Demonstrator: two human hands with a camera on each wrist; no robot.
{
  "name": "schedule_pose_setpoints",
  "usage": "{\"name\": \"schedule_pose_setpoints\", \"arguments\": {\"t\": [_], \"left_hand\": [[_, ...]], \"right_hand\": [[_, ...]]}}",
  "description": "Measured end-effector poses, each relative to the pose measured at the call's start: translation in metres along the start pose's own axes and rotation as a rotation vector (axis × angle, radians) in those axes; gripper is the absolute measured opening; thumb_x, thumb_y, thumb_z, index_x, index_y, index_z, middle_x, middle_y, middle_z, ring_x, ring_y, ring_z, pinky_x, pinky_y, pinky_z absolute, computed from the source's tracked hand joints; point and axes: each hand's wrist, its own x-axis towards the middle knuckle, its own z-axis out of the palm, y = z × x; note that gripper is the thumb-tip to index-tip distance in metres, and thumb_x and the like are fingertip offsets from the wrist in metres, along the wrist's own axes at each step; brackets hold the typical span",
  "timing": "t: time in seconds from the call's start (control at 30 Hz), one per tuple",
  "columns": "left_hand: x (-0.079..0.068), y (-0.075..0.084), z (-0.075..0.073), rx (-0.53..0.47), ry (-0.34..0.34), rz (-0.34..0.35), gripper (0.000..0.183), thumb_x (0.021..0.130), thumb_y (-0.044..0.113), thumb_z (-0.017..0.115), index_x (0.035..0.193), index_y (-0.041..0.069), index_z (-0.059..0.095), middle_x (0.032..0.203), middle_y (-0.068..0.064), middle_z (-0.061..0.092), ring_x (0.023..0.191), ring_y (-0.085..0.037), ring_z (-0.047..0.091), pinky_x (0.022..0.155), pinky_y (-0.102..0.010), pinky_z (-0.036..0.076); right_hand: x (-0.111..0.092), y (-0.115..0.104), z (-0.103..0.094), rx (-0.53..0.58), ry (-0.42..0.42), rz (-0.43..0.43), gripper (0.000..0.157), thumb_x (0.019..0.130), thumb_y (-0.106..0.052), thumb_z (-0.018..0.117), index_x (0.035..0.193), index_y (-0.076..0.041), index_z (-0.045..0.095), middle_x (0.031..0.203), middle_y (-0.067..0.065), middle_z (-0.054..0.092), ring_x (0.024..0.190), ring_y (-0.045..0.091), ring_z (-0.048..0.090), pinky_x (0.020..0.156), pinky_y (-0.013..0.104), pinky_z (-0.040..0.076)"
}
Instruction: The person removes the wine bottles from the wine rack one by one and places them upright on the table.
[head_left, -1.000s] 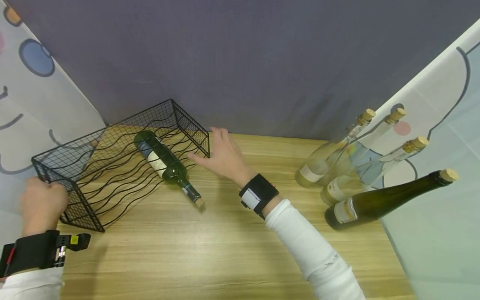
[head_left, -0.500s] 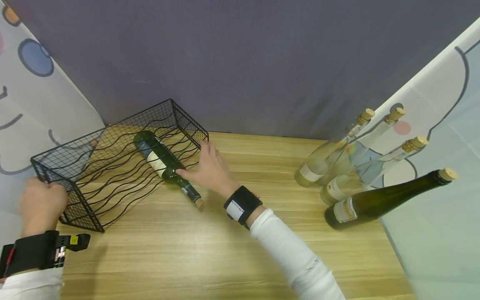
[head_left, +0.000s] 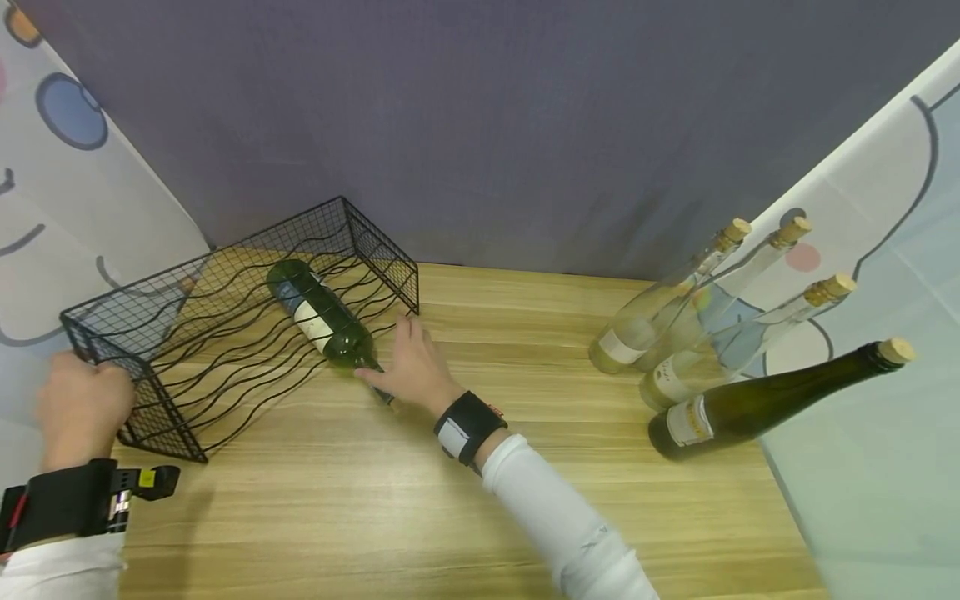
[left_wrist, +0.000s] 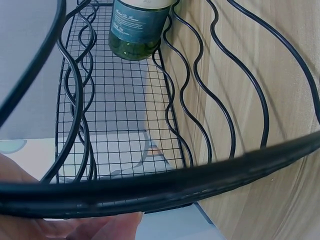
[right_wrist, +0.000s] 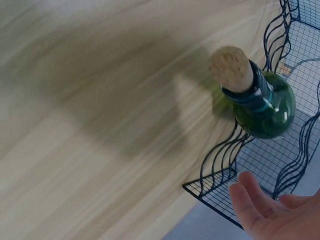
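A black wire wine rack stands on the wooden table at the left. One green corked wine bottle lies across its wavy wires, neck jutting out over the front. My left hand grips the rack's left end; in the left wrist view its fingers curl under the thick rim. Beside the bottle's neck is my right hand, fingers extended, partly covering the neck and cork in the head view. In the right wrist view, the cork shows and the right fingers are apart from the bottle.
On the right of the table stand several corked bottles: clear ones behind and a tall green one in front. A dark grey panel closes the back, and patterned panels flank both sides.
My right hand has come left and toward me, from the rack's right end to beside the bottle's neck. The left hand, the rack and the bottle look unmoved.
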Motion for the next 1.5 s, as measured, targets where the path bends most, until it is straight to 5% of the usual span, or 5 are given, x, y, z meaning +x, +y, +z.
{"name": "schedule_pose_setpoints", "arguments": {"t": [0.37,0.53,0.77,1.07,1.5], "left_hand": [[-0.002,0.002,-0.002,-0.024,0.000,0.011,0.057,0.098,0.014,0.016,0.140,-0.025,0.017,0.122,-0.050,0.032,0.109,-0.062,0.037,0.086,-0.068,0.033],[-0.001,0.002,-0.001,-0.004,0.008,0.015,0.057,0.098,0.014,0.017,0.139,-0.025,0.019,0.124,-0.051,0.032,0.114,-0.065,0.036,0.088,-0.069,0.033],[-0.002,0.002,-0.002,-0.014,0.014,0.026,0.056,0.097,0.012,0.018,0.137,-0.026,0.021,0.122,-0.051,0.034,0.112,-0.064,0.037,0.086,-0.069,0.034],[-0.003,0.003,-0.002,-0.007,0.008,0.018,0.057,0.097,0.013,0.016,0.139,-0.026,0.017,0.120,-0.050,0.032,0.112,-0.065,0.036,0.087,-0.069,0.033],[0.001,-0.001,-0.002,-0.009,-0.012,0.010,0.058,0.098,0.014,0.016,0.141,-0.025,0.015,0.117,-0.050,0.032,0.104,-0.062,0.037,0.081,-0.068,0.035]], "right_hand": [[-0.003,0.002,0.025,-0.108,-0.032,-0.003,0.102,0.085,-0.066,0.061,0.153,0.002,0.024,0.141,0.021,0.052,0.123,0.031,0.058,0.105,0.040,0.047],[-0.007,0.004,0.035,-0.191,-0.069,-0.027,0.092,0.090,-0.060,0.058,0.150,0.005,0.030,0.123,0.015,0.067,0.106,0.025,0.068,0.099,0.037,0.050],[-0.010,0.010,0.043,-0.131,-0.095,-0.034,0.066,0.097,-0.050,0.053,0.139,0.000,0.043,0.098,0.006,0.068,0.076,0.015,0.061,0.075,0.029,0.050],[-0.012,0.008,0.047,-0.051,-0.103,-0.090,0.050,0.102,-0.034,0.050,0.138,0.002,0.048,0.113,0.011,0.066,0.100,0.020,0.066,0.084,0.031,0.054],[-0.007,0.006,0.049,0.135,-0.196,-0.077,0.043,0.102,-0.013,0.044,0.140,0.008,0.040,0.113,0.014,0.059,0.094,0.018,0.061,0.086,0.029,0.055]]}}
